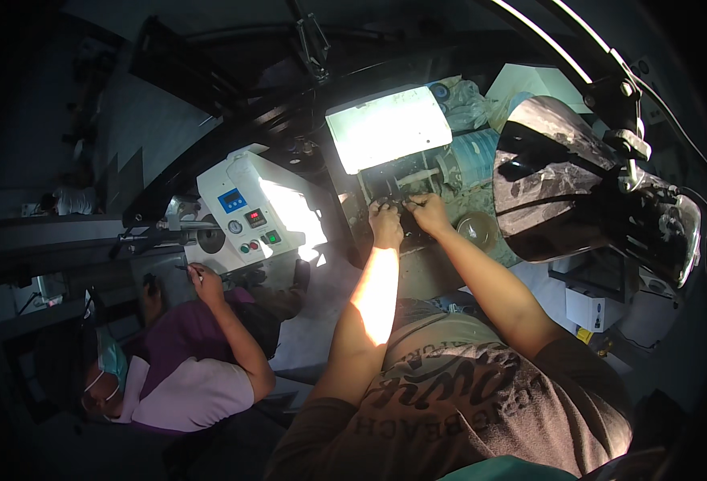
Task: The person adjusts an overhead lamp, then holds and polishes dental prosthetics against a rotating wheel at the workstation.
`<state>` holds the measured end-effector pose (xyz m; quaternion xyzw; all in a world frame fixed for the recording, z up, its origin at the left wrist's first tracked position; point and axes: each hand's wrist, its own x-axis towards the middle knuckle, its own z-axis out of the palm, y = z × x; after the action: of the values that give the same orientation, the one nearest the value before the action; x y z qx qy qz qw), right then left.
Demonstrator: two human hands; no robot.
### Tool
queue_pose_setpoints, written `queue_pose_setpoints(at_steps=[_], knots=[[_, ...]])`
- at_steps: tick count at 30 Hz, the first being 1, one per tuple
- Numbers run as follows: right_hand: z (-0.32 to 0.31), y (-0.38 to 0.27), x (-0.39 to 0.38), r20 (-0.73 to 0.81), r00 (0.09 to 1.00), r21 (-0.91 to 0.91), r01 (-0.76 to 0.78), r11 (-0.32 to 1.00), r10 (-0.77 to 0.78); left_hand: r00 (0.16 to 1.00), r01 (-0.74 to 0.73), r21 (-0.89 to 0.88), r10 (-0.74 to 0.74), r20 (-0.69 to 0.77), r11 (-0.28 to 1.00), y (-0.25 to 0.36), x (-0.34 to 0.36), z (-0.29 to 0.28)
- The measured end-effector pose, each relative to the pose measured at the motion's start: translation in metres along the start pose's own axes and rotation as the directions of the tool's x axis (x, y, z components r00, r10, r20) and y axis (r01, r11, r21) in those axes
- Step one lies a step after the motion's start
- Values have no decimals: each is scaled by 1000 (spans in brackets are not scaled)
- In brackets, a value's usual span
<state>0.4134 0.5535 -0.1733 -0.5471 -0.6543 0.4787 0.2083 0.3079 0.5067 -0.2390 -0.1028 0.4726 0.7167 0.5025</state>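
Can see left grip and right grip curled inward near each other; cannot tell whether clamped or apart, with fingertips lost in shadow. Cannot make out details between the two. Can place the machine just beyond both, partly covered by the white guard. Can see a bowl near right grip, on its right, a lamp farther right, arm cut off above, and a control box well left of left grip.

Beyond the left hand and right hand, passage was obstructed by a white panel. To the right, it was hindered by a round dish and a dark glossy shade; to the left, by a white control box. Between the forearms, a gap was left open.
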Motion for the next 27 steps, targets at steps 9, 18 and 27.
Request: queue_pose_setpoints(at_steps=[9, 18, 27], knots=[[-3, 18, -6, -26, 998, 71, 60, 996, -58, 996, 16, 72, -22, 85, 997, 3, -14, 10], [1, -3, 8, -18, 1000, 29, -23, 999, 23, 999, 17, -17, -17, -43, 1000, 2, -1, 7], [5, 7, 5, -14, 999, 78, -50, 996, 51, 989, 145, -9, -145, 1, 989, 11, 2, 9]])
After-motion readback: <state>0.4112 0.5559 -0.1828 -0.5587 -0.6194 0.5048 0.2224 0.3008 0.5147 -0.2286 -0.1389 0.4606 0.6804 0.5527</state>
